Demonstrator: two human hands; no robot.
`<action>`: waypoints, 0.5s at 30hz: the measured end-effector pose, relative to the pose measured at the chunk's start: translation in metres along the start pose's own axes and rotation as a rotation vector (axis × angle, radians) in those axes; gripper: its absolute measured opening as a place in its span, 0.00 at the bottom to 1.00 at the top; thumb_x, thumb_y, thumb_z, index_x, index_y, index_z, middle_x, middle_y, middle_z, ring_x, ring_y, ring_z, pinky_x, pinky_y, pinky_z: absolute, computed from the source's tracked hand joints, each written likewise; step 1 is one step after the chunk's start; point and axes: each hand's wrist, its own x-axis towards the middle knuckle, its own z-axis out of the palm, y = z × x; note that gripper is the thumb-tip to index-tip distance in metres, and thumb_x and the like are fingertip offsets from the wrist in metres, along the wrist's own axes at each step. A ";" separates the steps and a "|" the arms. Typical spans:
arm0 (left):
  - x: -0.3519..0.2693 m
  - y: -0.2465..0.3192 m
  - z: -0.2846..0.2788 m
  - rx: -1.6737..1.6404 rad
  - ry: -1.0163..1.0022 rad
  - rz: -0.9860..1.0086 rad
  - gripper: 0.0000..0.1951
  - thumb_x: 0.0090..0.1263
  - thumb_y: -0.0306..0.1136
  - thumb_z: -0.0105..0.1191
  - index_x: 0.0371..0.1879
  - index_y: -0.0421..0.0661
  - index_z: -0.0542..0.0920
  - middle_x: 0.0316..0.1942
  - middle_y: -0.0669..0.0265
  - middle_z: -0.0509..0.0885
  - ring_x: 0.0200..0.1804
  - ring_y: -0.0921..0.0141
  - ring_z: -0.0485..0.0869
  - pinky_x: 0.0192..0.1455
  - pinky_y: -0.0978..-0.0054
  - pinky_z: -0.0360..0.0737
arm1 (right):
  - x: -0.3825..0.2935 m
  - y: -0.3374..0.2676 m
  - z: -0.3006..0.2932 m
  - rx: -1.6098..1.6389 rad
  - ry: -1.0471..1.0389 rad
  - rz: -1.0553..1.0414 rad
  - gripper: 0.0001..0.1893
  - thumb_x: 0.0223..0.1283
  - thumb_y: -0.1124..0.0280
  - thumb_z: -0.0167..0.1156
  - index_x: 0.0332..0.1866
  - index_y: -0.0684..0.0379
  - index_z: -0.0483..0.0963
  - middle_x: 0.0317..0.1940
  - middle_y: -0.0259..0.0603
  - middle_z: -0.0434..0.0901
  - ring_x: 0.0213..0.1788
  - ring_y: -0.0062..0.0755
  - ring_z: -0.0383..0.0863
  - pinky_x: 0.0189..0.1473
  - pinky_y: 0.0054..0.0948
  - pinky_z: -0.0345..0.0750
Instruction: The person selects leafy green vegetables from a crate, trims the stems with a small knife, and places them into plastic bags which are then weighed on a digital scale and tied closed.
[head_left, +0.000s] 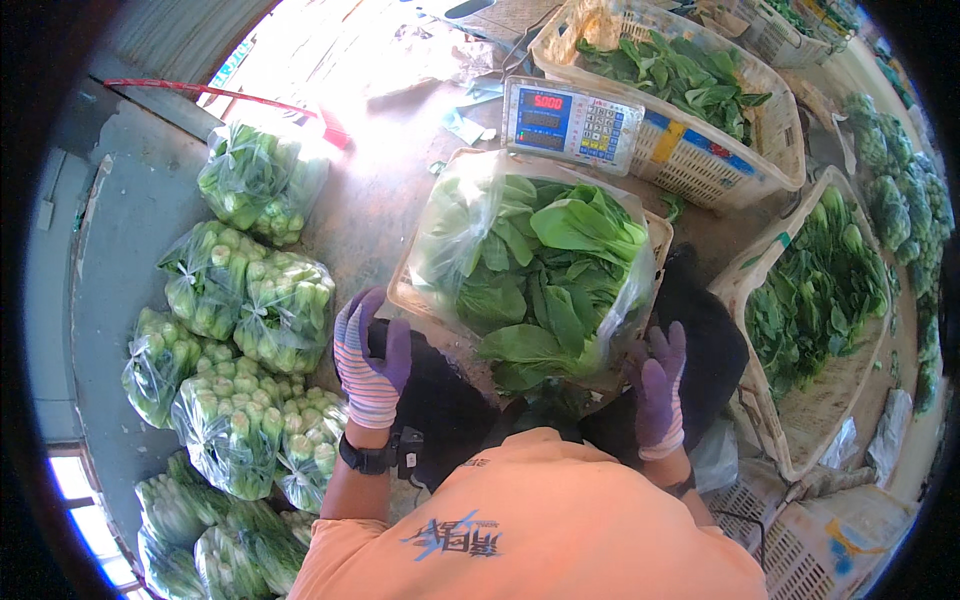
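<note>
In front of me a clear plastic bag (480, 225) lies open, full of leafy green bok choy (559, 292). It rests in a shallow cream plastic basket (401, 285) beside a digital scale's display panel (573, 124). My left hand (373, 358), in a striped purple-palmed glove, is raised left of the basket, fingers apart and holding nothing. On the other side my right hand (661, 390), gloved alike, is close to the bag's lower right edge. Its fingers are spread; whether a fingertip touches the bag is unclear.
Several tied bags of bok choy (285, 311) line the floor at left. Behind the scale panel stands a large crate (712, 176) holding loose greens. A second crate of greens (814, 292) is at right, with stacked bags (892, 180) beyond. Another crate (795, 555) sits lower right.
</note>
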 end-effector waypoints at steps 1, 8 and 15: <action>-0.001 -0.004 -0.001 0.029 0.002 0.000 0.20 0.58 0.21 0.61 0.52 0.41 0.78 0.51 0.55 0.80 0.48 0.60 0.81 0.52 0.69 0.77 | -0.005 -0.001 -0.001 -0.008 0.022 0.014 0.47 0.63 0.44 0.55 0.78 0.48 0.38 0.75 0.52 0.47 0.69 0.41 0.63 0.68 0.39 0.62; 0.009 -0.005 0.007 -0.179 -0.004 -0.141 0.18 0.61 0.22 0.61 0.51 0.40 0.78 0.51 0.56 0.80 0.47 0.63 0.82 0.52 0.69 0.77 | -0.015 -0.011 0.002 0.029 0.098 0.012 0.41 0.66 0.47 0.54 0.77 0.50 0.45 0.75 0.47 0.49 0.69 0.38 0.62 0.67 0.37 0.63; 0.017 -0.006 0.024 -0.172 -0.171 0.051 0.17 0.61 0.21 0.60 0.50 0.40 0.78 0.47 0.57 0.82 0.48 0.62 0.82 0.54 0.70 0.77 | -0.014 -0.007 -0.004 0.043 0.088 0.033 0.36 0.69 0.50 0.51 0.75 0.55 0.51 0.70 0.47 0.60 0.65 0.37 0.67 0.65 0.36 0.66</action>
